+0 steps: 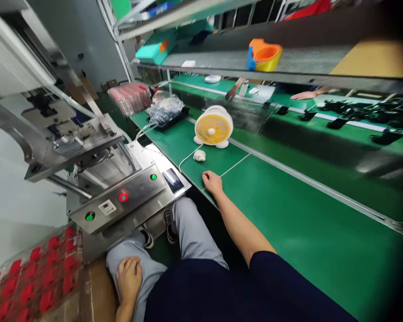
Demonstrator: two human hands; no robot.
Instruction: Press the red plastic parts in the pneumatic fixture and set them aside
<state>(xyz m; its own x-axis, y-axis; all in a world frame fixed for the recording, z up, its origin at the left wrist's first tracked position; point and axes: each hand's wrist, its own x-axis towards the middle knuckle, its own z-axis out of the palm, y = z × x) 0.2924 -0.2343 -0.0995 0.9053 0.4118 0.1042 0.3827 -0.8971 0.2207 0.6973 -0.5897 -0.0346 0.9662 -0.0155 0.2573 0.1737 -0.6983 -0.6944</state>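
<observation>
My left hand (129, 275) lies on my left thigh, its fingers resting loosely over the grey trousers, with nothing in it. On the near edge of the green work surface (275, 205) rests my right hand (212, 182), fingers curled in, with no object showing in it. Just beyond the right hand is a small bundled white cord (199, 155), apart from the fingers. Behind the bundle stands a small white fan (212, 126) with a yellow front, upright on rounded feet.
At left is a metal press machine (121, 197) with green and red buttons and a phone-like dark slab (173, 180). Trays of red parts (36, 273) sit below it. Plastic-wrapped items (166, 107) lie past the fan. Co-workers' hands (233, 91) work across the line under a shelf (221, 67).
</observation>
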